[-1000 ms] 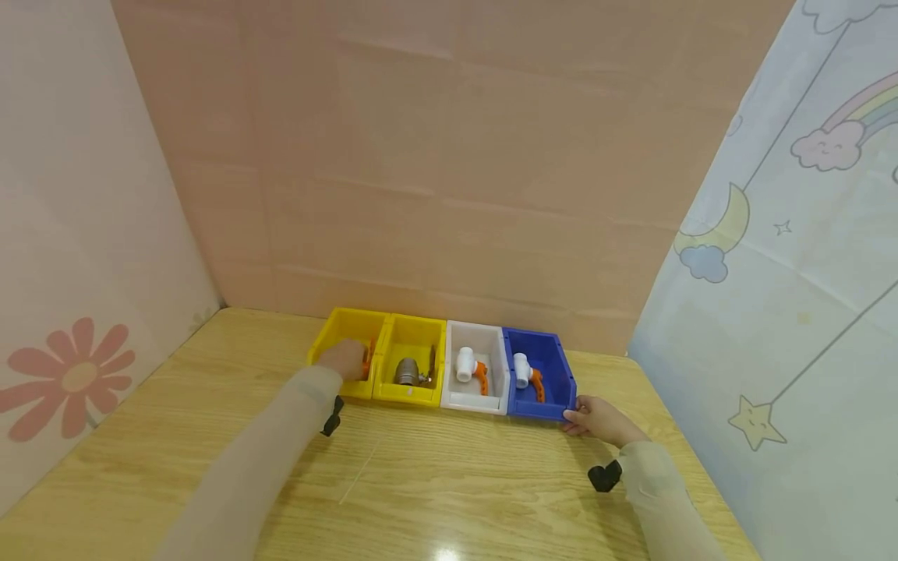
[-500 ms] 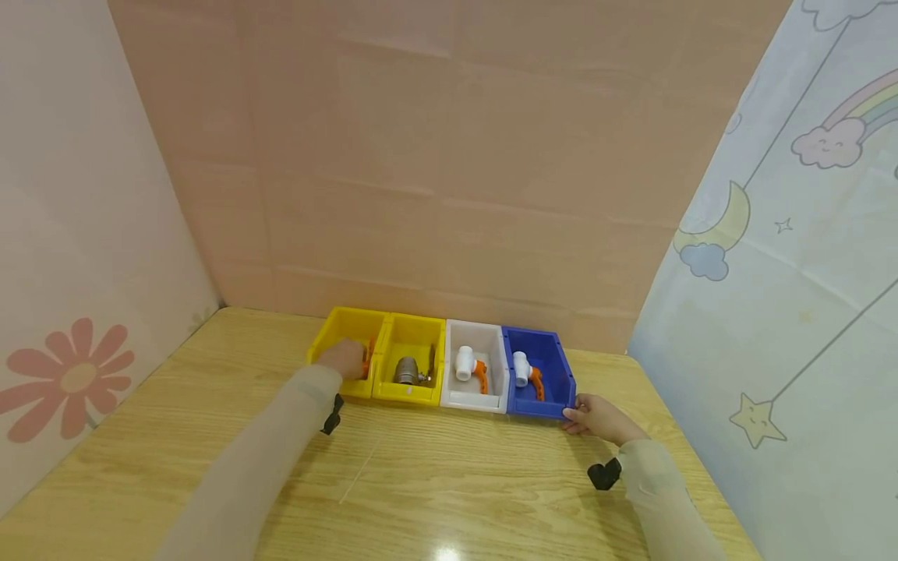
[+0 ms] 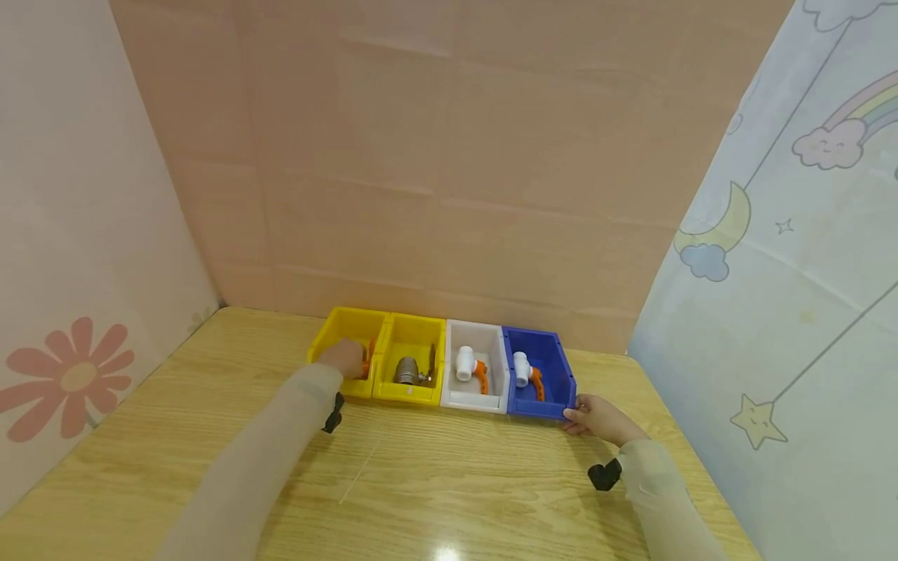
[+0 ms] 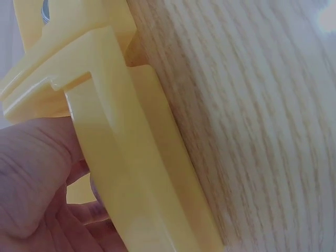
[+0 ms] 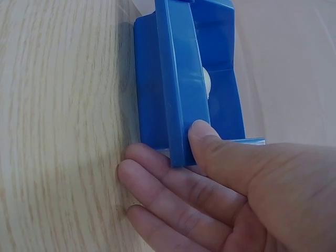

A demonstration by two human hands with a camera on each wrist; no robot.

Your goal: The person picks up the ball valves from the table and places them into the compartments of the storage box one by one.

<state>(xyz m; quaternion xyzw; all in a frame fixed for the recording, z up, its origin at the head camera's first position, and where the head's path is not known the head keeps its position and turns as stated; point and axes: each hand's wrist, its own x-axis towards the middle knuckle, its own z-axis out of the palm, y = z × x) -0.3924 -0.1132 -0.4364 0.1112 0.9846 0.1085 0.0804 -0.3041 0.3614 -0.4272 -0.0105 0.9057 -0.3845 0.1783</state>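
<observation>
My left hand [image 3: 341, 358] reaches into the leftmost yellow bin [image 3: 358, 313]. An orange handle [image 3: 369, 357] shows just right of its fingers. In the left wrist view, my left thumb and fingers go behind the yellow bin's front wall [image 4: 121, 157], and I cannot tell whether they grip anything. My right hand [image 3: 599, 419] pinches the front right corner of the blue bin [image 3: 561, 372]. In the right wrist view, the thumb presses the front lip, with the fingers on its outer side. In the blue bin lies a white ball valve [image 3: 521, 370] with an orange handle.
Between these, a second yellow bin [image 3: 418, 321] holds a metal ball valve [image 3: 407, 371], and a white bin [image 3: 474, 327] holds another white valve [image 3: 464, 364] with an orange handle. The bins stand side by side on a wooden table [image 3: 435, 467], near the pinkish back wall [image 3: 449, 195].
</observation>
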